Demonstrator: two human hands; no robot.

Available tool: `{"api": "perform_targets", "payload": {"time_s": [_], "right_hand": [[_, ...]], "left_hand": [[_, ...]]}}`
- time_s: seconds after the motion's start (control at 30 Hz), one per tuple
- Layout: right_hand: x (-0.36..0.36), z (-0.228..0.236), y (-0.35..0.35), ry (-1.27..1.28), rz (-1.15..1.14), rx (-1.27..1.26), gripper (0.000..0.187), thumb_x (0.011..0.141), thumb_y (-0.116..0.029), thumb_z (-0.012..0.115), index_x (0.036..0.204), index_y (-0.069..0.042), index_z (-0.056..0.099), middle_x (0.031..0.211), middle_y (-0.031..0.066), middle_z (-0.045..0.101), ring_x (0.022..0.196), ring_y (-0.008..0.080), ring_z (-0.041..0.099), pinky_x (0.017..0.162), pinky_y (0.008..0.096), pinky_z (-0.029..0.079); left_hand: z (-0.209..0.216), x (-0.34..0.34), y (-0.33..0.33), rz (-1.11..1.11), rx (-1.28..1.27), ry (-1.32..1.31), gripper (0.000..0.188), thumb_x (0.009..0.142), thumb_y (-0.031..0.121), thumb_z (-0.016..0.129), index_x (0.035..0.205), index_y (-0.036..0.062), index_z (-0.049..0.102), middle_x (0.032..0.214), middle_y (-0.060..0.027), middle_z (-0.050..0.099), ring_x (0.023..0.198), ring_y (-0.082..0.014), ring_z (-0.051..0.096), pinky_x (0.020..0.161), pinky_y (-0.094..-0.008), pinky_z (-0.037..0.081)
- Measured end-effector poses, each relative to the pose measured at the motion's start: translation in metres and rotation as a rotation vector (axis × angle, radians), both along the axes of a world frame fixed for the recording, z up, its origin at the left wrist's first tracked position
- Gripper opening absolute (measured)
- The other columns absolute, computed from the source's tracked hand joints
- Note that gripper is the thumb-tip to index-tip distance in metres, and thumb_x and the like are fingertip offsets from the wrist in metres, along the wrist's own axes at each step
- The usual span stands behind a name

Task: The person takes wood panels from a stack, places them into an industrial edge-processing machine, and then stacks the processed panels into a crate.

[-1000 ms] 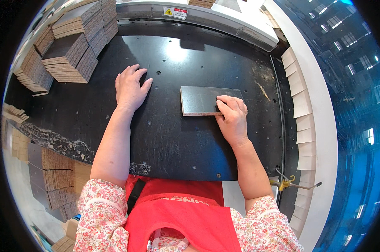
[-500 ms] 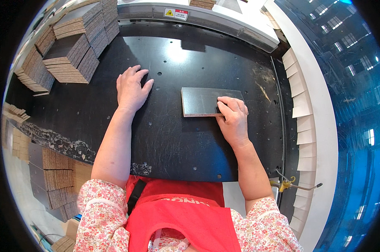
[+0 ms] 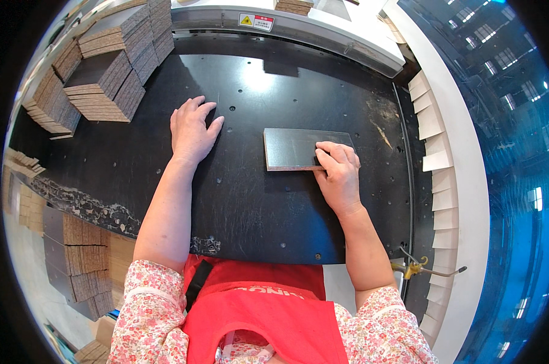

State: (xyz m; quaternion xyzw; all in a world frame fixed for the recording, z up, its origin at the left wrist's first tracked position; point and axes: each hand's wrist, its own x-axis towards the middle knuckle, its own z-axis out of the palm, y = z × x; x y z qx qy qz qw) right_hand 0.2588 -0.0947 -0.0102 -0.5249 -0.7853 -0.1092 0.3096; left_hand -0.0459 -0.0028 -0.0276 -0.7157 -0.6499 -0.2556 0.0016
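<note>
A small rectangular particleboard panel with a dark, shiny face lies over the black tabletop, right of the middle. My right hand grips its right end, fingers on top and the thumb at the near edge. Whether the panel rests fully on the table or is slightly raised, I cannot tell. To the left, my left hand lies on the tabletop with its fingers spread and nothing in it.
Stacks of cut particleboard panels stand at the far left of the table. More panels are piled below its left edge. A white machine beam crosses the back. White flaps line the right side, near a yellow nozzle.
The whole view has shifted very slightly. Both hands and the panel keep their places on the table.
</note>
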Motion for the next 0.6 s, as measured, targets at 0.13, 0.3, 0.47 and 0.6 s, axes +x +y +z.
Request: {"api": "perform_targets", "payload": {"time_s": [0.13,0.3,0.47,0.6], "right_hand": [[0.0005,-0.0003,0.0008,0.008,0.022,0.022,0.034,0.065,0.000,0.077,0.099,-0.006,0.071,0.113,0.0025,0.068,0.106,0.0252,0.060,0.092,0.0385,0.047],[0.0005,-0.0021,0.0004,0.006,0.000,-0.003,0.027,0.070,-0.004,0.075,0.096,-0.010,0.072,0.113,-0.0020,0.067,0.108,0.0206,0.058,0.094,0.0385,0.042],[0.0005,-0.0005,0.0003,0.001,0.000,-0.007,0.028,0.069,-0.004,0.076,0.096,-0.010,0.072,0.113,-0.0019,0.067,0.108,0.0206,0.058,0.094,0.0387,0.043],[0.0006,-0.0006,0.0003,-0.002,0.001,-0.006,0.030,0.068,-0.004,0.077,0.097,-0.010,0.072,0.113,-0.0018,0.067,0.108,0.0206,0.058,0.094,0.0388,0.043]], "left_hand": [[0.0038,0.0010,-0.0015,0.001,-0.013,-0.005,0.041,0.089,0.031,0.069,0.124,0.0101,0.066,0.140,-0.0121,0.055,0.137,-0.0312,0.044,0.115,-0.0464,0.030],[0.0027,0.0006,-0.0014,0.003,-0.018,-0.005,0.042,0.089,0.031,0.069,0.125,0.0104,0.066,0.140,-0.0124,0.055,0.137,-0.0311,0.044,0.115,-0.0465,0.030],[0.0027,0.0006,-0.0010,0.003,-0.014,-0.006,0.041,0.089,0.031,0.069,0.125,0.0106,0.066,0.140,-0.0120,0.055,0.136,-0.0306,0.044,0.115,-0.0463,0.030],[0.0029,0.0016,-0.0012,0.004,-0.010,-0.002,0.041,0.088,0.031,0.069,0.124,0.0107,0.066,0.140,-0.0116,0.055,0.136,-0.0302,0.045,0.115,-0.0459,0.031]]}}
